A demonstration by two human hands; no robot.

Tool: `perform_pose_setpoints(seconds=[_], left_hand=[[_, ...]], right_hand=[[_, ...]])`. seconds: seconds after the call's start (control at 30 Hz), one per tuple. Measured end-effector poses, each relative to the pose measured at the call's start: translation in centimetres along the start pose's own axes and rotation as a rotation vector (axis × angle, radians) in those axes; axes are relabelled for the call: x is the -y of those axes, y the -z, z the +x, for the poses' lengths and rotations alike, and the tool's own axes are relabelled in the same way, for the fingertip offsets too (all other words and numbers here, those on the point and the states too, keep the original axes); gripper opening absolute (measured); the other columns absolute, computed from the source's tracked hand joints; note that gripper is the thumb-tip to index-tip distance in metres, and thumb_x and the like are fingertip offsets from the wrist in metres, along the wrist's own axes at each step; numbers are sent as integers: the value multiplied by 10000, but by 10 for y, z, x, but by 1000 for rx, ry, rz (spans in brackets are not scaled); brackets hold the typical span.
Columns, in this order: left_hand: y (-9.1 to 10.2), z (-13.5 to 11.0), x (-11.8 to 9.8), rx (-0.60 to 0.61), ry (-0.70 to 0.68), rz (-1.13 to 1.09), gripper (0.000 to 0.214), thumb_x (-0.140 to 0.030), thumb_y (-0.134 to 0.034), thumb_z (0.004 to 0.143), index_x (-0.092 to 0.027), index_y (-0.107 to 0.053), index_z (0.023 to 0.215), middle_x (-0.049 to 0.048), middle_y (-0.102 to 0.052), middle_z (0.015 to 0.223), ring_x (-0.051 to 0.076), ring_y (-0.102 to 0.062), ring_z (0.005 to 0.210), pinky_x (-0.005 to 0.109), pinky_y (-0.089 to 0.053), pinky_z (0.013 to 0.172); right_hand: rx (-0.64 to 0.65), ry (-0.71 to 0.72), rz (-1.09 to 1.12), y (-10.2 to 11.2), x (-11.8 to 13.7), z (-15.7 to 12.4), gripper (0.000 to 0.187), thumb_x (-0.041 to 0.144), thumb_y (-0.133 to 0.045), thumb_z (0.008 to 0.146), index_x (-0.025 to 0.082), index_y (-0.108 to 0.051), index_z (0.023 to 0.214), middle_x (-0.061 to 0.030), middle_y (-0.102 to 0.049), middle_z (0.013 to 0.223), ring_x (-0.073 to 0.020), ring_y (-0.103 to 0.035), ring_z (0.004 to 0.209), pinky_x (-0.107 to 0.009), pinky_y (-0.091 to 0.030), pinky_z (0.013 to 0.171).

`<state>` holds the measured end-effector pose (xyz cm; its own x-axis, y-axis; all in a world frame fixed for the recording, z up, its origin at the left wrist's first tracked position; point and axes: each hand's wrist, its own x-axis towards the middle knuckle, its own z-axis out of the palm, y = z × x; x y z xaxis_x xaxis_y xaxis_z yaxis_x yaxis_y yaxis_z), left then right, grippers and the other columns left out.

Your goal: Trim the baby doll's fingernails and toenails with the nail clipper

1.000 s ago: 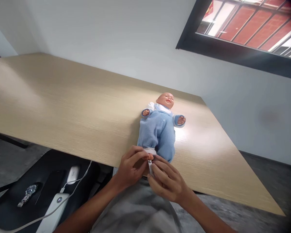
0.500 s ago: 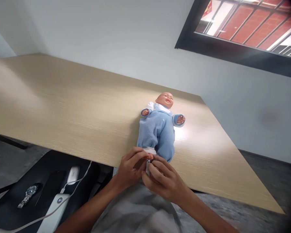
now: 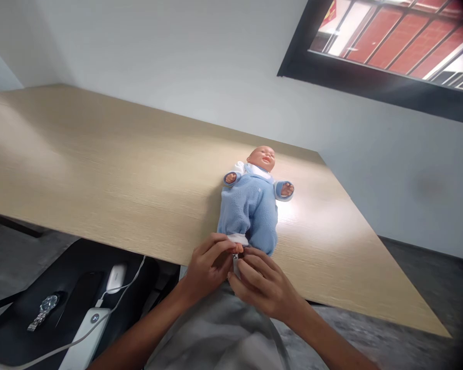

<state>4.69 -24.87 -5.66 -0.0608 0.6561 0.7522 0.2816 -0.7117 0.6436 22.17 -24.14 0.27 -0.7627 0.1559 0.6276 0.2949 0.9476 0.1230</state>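
A baby doll (image 3: 252, 203) in a light blue fleece suit lies on its back on the wooden table (image 3: 111, 174), head away from me, feet at the near edge. My left hand (image 3: 208, 267) pinches the doll's small foot between thumb and fingers. My right hand (image 3: 264, 285) is closed on a small metal nail clipper (image 3: 235, 262), whose tip meets the doll's foot. The two hands touch each other at the table's edge.
Below the table at lower left, a black surface (image 3: 19, 329) carries a wristwatch (image 3: 42, 308), a white power bank (image 3: 87, 334) with a white cable, a small white device (image 3: 116, 277) and a dark phone. A grey wall and a dark-framed window (image 3: 386, 56) stand behind.
My right hand shifted slightly left and closer to my left hand, so less of the clipper shows. The doll has not moved.
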Motion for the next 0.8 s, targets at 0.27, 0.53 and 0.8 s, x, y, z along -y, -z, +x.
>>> perform_pose_setpoints(seconds=[0.27,0.53,0.8], left_hand=[[1,0,0,1,-12,-21,269,-28,-635,930,-190,-666,1143,40,-683,1044,128,-708,966,216,-602,901],[-1,-4,2,-13,1,-31,272,-48,-650,930,-193,-668,1159,46,-679,1038,138,-705,935,229,-621,863],[-2,-3,1,-32,-3,-15,263,-46,-615,950,-202,-674,1152,40,-689,1038,137,-710,931,234,-626,848]], right_hand=[[23,20,-41,-1,-2,-2,188,21,-607,921,141,-684,1044,-75,-664,1005,-158,-596,813,-356,-566,760],[18,30,-69,-4,1,-2,186,30,-618,909,153,-680,1034,-61,-638,989,-152,-591,800,-353,-540,777],[46,12,-111,-1,6,7,178,28,-578,930,141,-690,1010,-70,-648,950,-157,-573,760,-355,-528,750]])
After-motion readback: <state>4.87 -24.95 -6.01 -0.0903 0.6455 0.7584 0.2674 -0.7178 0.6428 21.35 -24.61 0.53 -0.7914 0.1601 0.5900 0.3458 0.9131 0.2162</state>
